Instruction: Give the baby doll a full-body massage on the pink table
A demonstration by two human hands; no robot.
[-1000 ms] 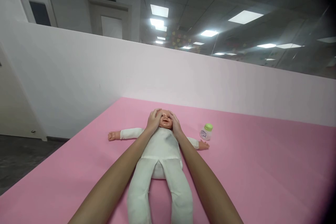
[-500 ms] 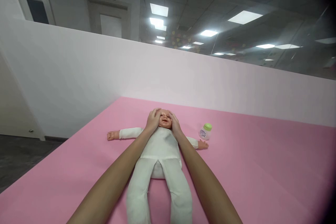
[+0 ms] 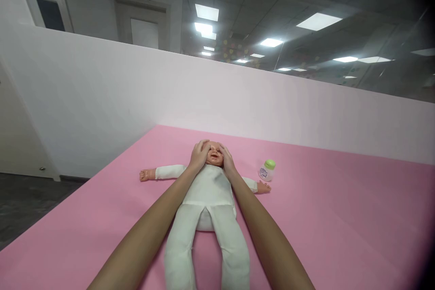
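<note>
2 bare hands cup the head of a baby doll in a white cloth suit [image 3: 209,195] lying face-up on the pink padded mat [image 3: 340,226]. The left hand [image 3: 199,156] lies flat against one side of the face, fingers spread over the brow; the right hand [image 3: 227,159] presses the other cheek. The doll's body stretches back from the hands between both forearms. Just right of the right hand, beside the doll's outstretched arm, stands a small clear bottle with a green cap [image 3: 267,170], apart from the fingers. A pale partition wall [image 3: 136,95] rises beyond.
</note>
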